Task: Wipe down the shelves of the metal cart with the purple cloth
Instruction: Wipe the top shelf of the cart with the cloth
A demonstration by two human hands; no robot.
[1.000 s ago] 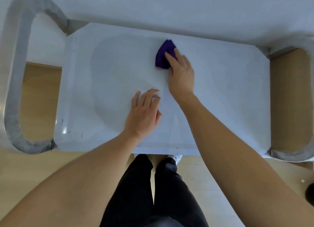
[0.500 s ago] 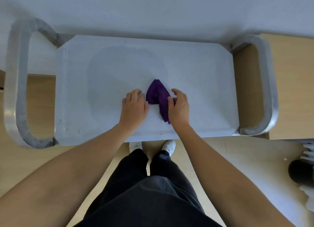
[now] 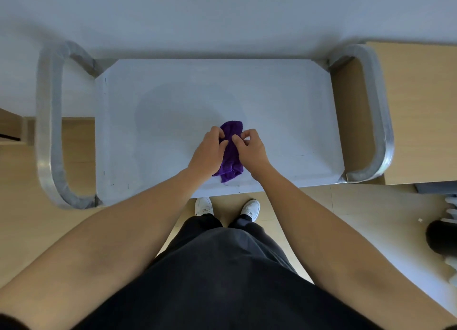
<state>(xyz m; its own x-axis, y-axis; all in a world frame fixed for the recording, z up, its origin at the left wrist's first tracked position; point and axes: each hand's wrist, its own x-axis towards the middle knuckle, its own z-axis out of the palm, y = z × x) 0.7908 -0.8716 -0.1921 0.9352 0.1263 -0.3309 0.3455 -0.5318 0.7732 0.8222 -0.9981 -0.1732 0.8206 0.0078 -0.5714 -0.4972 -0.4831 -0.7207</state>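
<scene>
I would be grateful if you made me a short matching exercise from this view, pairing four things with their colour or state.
Column one:
1. cloth
2. left hand
3. shoes
4. cart handle

Column two:
A. white, on the person's feet
B. purple, bunched up
C. bare metal, bent into a loop
D. fingers curled onto the fabric

Right pairs: 1-B, 2-D, 3-A, 4-C
</scene>
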